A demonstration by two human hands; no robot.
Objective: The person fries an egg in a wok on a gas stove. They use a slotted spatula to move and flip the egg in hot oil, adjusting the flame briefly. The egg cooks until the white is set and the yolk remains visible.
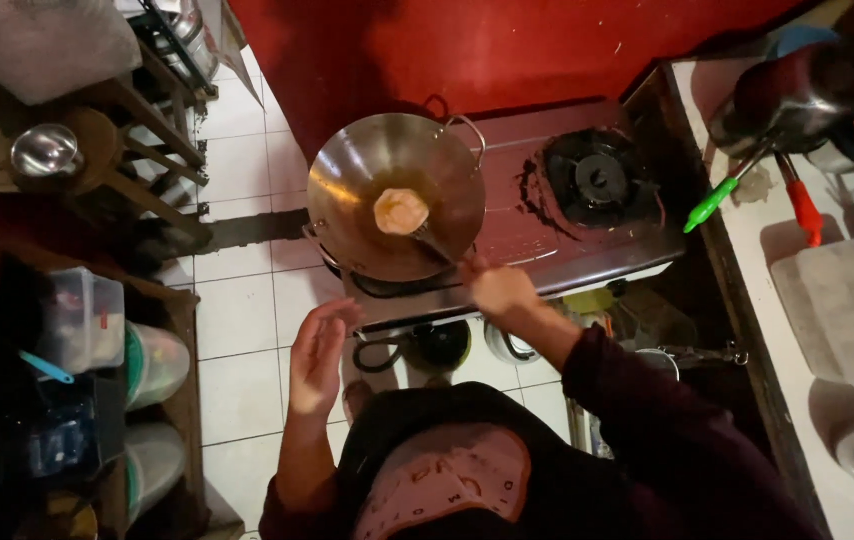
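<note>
A round, pale orange cracker (401, 211) floats in oil at the middle of a steel wok (347, 180), which sits on the left burner of a 2-burner stove (537, 235). The cracker lies up and slightly left of the right hand (497, 290), and a spatula (434, 243) spans the gap: its long axis runs diagonally from that hand at the wok's near rim up-left to the cracker, where the tip touches or sits just beside the cracker's lower right edge; which of the 2 cannot be told. The right hand is closed around the spatula's handle end. The left hand (319, 352) is empty, fingers spread and palm turned inward, held in the air below the wok's near-left rim and well apart from it, so the right hand is clearly the nearer to the cracker. The stove's right burner (597, 180) is bare. To the right, a bench (747, 240) carries a pot (797, 95), utensils with green (709, 205) and red (805, 212) handles, and a pale tray (847, 310). White floor tiles (237, 310) show on the left.
</note>
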